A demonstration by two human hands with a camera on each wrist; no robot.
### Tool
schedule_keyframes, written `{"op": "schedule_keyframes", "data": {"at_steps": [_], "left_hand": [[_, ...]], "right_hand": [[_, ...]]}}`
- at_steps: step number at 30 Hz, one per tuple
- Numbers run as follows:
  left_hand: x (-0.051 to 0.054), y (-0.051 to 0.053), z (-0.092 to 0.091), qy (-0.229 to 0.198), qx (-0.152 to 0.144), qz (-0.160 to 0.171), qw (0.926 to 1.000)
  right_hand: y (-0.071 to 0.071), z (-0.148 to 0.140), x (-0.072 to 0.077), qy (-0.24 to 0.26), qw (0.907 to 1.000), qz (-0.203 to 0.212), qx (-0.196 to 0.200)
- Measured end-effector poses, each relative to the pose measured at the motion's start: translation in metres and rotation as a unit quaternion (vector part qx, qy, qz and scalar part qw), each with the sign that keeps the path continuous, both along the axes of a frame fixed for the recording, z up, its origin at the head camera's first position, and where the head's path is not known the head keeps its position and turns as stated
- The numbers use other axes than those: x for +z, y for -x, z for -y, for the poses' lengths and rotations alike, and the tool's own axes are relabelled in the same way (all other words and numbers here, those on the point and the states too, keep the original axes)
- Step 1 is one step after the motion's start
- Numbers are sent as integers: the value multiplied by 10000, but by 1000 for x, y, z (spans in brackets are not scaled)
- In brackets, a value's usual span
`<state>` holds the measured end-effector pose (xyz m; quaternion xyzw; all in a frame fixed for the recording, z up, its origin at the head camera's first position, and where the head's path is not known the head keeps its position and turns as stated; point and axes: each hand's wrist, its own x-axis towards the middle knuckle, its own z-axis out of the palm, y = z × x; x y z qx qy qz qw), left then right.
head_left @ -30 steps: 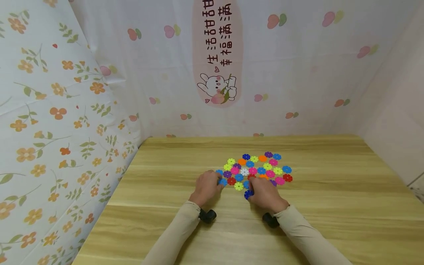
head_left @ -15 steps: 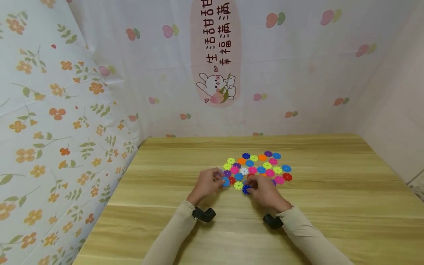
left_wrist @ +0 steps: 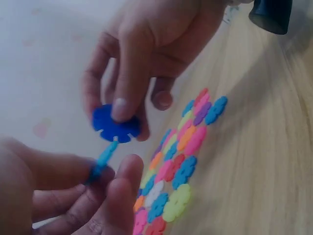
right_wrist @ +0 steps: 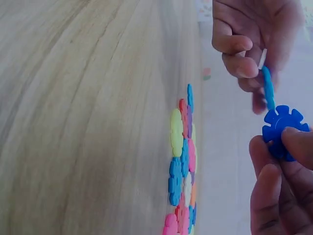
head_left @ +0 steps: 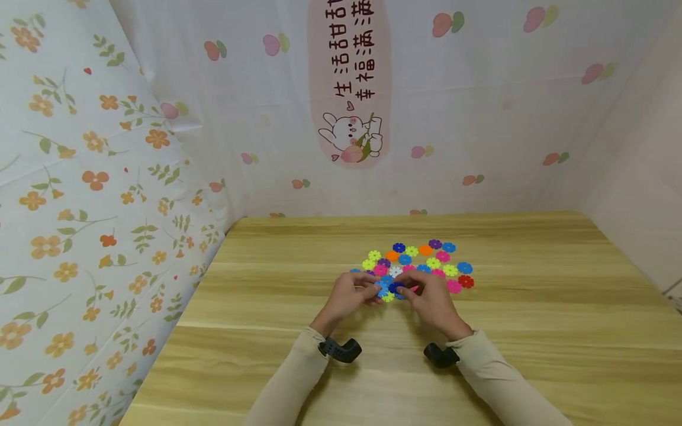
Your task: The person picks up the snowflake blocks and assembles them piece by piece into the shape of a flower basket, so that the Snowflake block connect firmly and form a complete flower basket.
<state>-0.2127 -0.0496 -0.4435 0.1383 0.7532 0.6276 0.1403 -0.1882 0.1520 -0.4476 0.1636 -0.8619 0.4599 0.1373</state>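
My left hand (head_left: 346, 300) pinches a light blue notched plastic disc (left_wrist: 104, 159) between thumb and fingers, turned edge-on in both wrist views. A dark blue notched disc (right_wrist: 283, 120) is pinched by my right hand (head_left: 436, 303), its flat face toward the right wrist camera. The two discs meet at their rims above the table, roughly at right angles. Whether one slot has slid into the other, I cannot tell. Just behind and below the hands, several flower-shaped discs (left_wrist: 177, 201) lie flat on the wooden table (head_left: 479, 355); the hands cover part of them in the head view.
Loose discs in yellow, pink, orange, red, purple and white spread toward the back, among them a red disc (head_left: 466, 281) at the right edge. A printed cloth (head_left: 256, 118) hangs behind the table, and a floral cloth (head_left: 96, 236) along its left side.
Both hands have lifted their discs from the group. The left hand moved right and the right hand moved slightly up, bringing the light blue and dark blue discs together.
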Motion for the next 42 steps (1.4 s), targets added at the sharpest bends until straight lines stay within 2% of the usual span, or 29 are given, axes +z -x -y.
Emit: {"op": "schedule_keyframes", "data": {"at_steps": [6,9,16,22,26,30,36,42], "left_hand": [[-1,1,-1,49,-107,-291,9995],[0,1,-2,19,-83,-294,9995],[2,-1,-6,-108,-90,-49,9999],[5,0,-7,-93,-106,-64,9999],[7,0,-6,-107,-119,-42,9999],[8,0,-5,-172,-122,53,9998],[8,0,-4,-237,-159,49,9996],[10,-2,-6,-294,-69,205,9993]], "right_hand": [[0,2,2,-71,9984,-565,21],[0,1,4,-65,9976,-688,11],[-2,-4,5,-27,9981,-595,-168],[-3,-5,3,176,9979,-574,-239],[-2,-5,2,449,9979,-379,-275],[-1,-5,3,619,9975,-277,-206],[-1,-3,5,624,9970,-443,-75],[0,-3,6,641,9973,-344,88]]}}
